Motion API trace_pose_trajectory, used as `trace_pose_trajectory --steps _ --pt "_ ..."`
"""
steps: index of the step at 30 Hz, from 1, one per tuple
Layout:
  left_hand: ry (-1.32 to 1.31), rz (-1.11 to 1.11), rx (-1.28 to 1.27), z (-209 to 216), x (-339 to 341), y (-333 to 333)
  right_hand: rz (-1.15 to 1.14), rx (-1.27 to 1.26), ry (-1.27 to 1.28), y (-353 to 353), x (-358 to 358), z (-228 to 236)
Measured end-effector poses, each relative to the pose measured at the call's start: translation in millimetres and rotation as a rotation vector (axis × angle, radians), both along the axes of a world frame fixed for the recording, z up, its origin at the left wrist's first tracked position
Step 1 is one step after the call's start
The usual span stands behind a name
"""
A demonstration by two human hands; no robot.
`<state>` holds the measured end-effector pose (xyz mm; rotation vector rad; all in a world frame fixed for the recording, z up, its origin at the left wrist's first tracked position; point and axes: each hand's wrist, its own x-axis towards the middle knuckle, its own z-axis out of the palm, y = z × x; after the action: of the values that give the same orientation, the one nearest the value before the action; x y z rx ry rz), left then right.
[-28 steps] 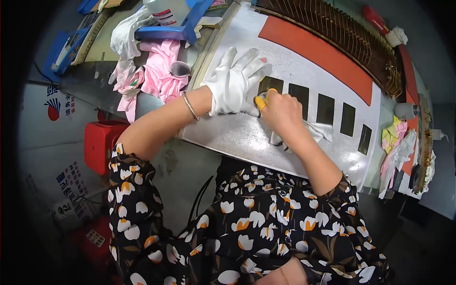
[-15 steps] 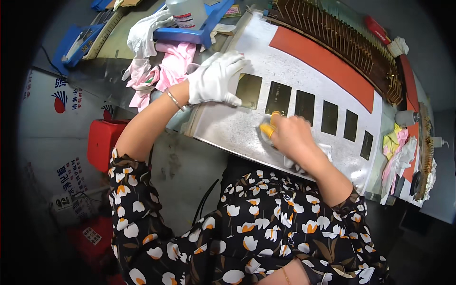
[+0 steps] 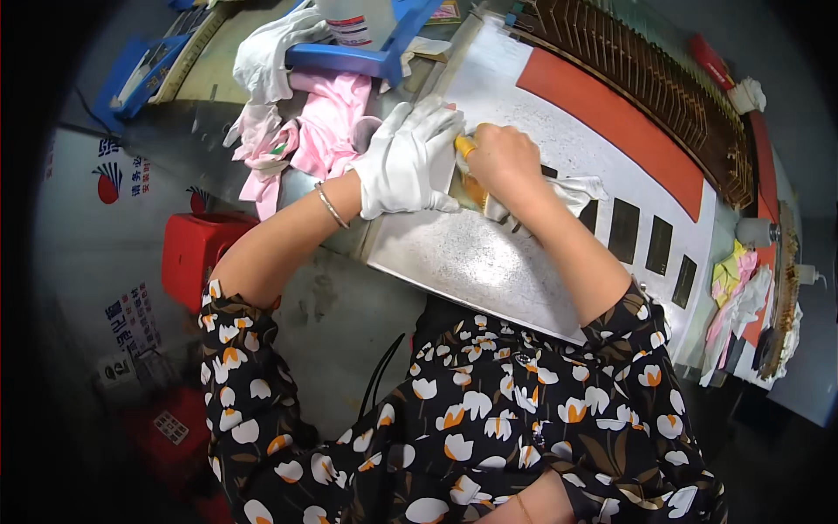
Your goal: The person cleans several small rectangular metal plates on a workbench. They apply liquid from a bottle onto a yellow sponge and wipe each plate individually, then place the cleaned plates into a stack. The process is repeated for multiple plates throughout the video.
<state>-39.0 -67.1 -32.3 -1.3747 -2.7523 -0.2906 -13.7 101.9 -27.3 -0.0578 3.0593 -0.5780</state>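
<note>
My left hand [image 3: 406,162], in a white glove, lies flat with its fingers apart at the left side of a speckled white board [image 3: 471,258]. My right hand [image 3: 506,162] is bare apart from yellow finger covers. Its fingers are closed on a white cloth [image 3: 576,190], which trails out to the right beneath the wrist. The cloth is over the leftmost dark plate, mostly hidden beside the gloved fingers. Further right lie more thin dark rectangular plates, among them a middle plate [image 3: 623,231] and an end plate [image 3: 685,281]; my right hand and the cloth partly cover others.
An orange-red strip [image 3: 611,131] runs along the board's far side, before a rack of upright plates [image 3: 646,83]. Pink cloths [image 3: 332,122] and a blue tray [image 3: 345,61] holding a bottle [image 3: 349,22] stand left. A red stool [image 3: 205,258] is below.
My right hand has moved left and away from me with the white cloth, from below the second plate to the leftmost one, close to my left hand. The view has shifted slightly.
</note>
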Motion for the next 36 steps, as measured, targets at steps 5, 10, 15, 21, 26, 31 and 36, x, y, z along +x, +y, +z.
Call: trace_pose_trajectory --steps 5,10,15,21,26,31,36 --pt "0.046 -0.102 0.095 8.6 -2.2 7.8 0.036 -0.093 -0.028 -7.1 21.9 -0.4" --pt "0.064 -0.149 -0.211 13.2 -9.2 6.5 0.09 -0.125 0.072 -12.8 51.8 -7.1" --pt "-0.104 -0.205 -0.373 39.1 -16.6 20.1 0.206 -0.162 -0.024 -14.0 96.0 -12.0" --pt "-0.107 -0.079 0.104 41.6 16.2 56.8 0.329 -0.366 -0.142 55.9 176.4 27.2" --pt "-0.021 -0.074 -0.027 21.1 32.8 103.4 -0.035 -0.454 -0.16 145.0 240.6 38.1" --pt "-0.102 -0.112 0.059 22.6 32.3 116.1 -0.381 -0.617 -0.2 193.5 289.3 35.5" --pt "-0.319 0.018 0.263 33.9 44.6 122.6 -0.513 -0.703 -0.129 223.3 310.0 25.1"
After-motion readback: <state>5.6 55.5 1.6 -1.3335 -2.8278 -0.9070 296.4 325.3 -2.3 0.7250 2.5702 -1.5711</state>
